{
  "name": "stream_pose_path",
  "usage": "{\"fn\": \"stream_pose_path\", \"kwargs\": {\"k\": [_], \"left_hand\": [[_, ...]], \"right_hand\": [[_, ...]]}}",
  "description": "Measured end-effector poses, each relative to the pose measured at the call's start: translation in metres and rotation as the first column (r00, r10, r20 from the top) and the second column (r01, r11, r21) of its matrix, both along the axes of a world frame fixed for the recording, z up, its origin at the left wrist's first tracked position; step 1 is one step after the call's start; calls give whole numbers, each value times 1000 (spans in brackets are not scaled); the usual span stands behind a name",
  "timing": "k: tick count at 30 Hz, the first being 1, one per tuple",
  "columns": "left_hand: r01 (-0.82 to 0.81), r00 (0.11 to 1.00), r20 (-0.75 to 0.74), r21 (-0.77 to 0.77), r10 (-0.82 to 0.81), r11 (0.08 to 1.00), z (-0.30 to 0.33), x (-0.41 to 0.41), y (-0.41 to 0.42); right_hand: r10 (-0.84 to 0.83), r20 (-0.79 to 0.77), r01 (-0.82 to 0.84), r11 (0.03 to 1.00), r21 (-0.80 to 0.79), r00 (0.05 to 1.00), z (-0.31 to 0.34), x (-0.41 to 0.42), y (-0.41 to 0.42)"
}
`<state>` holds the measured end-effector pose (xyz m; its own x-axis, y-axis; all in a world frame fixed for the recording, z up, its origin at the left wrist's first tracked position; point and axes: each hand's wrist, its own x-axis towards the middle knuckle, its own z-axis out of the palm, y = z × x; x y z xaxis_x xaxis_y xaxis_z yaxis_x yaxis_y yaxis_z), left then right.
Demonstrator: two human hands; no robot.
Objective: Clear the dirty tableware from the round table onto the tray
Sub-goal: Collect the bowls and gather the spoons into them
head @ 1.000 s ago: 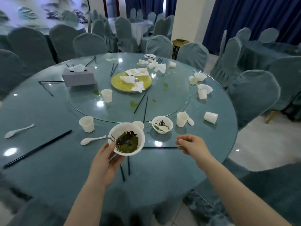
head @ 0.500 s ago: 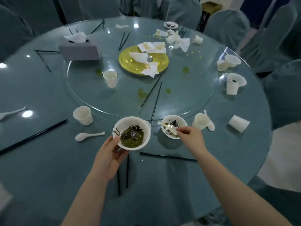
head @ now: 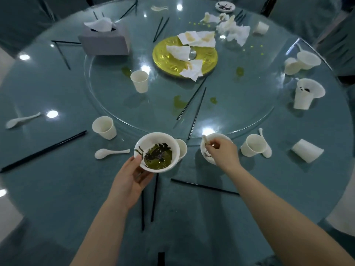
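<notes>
My left hand point(head: 132, 177) holds a white bowl point(head: 157, 151) with green and dark leftovers, lifted a little above the round glass-topped table point(head: 57, 189). My right hand point(head: 222, 152) pinches the handle of a white spoon point(head: 204, 139) that lies in a second white bowl point(head: 206, 157) on the table; my hand covers most of that bowl. A small white cup point(head: 181, 149) stands between the two bowls. No tray is in view.
White cups point(head: 104, 127) point(head: 252, 144) point(head: 139, 81), a tipped cup point(head: 307, 150), spoons point(head: 111, 153) point(head: 21, 120) and black chopsticks point(head: 192, 108) point(head: 43, 151) lie around. On the glass turntable point(head: 249, 116) sit a yellow plate point(head: 184, 58) with napkins and a grey tissue box point(head: 104, 42).
My right hand moved forward from the table's near edge onto the second bowl and took hold of its spoon. My view tilted down and nearer. The left hand keeps the bowl.
</notes>
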<state>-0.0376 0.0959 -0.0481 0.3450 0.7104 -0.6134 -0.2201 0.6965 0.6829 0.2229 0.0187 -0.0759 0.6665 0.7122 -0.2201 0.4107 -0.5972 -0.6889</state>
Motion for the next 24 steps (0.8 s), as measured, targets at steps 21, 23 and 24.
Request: {"fn": "stream_pose_path", "kwargs": {"k": [21,23,24], "left_hand": [[117,992,41,12,-118,993,-2,3,-17],[112,993,36,8,-112,994,-4,-1,-17],[109,993,34,4,-109,994,-4,-2,-17]], "right_hand": [[-275,-252,256,961,-105,928,-18,-6,-88],[-320,-151,297,942,-159,935,-21,0,-95],[-361,-90,344,925,-164,928,-20,4,-96]]}}
